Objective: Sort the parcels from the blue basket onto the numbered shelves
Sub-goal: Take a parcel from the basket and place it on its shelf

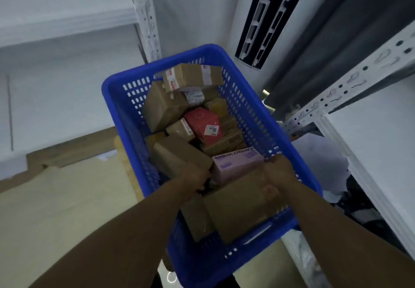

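Basket: blue perforated plastic basket (116, 99), packed with parcels, round both our hands.
Right hand (280, 171): fingers (272, 159) bent at the end of the pink rectangular carton (235, 164); grip unclear to us.
Left hand (195, 178): fingers curled into the gap beside that carton; we cannot tell their hold.
Red cardboard box (202, 123): labelled 03, beyond both sets of fingers.
White metal shelving (359, 81): right of our right fingers.

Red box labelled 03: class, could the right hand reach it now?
Probably yes. The red box lies uncovered atop the pile, just beyond the pink contact lenses box by the right hand; nothing stands between.
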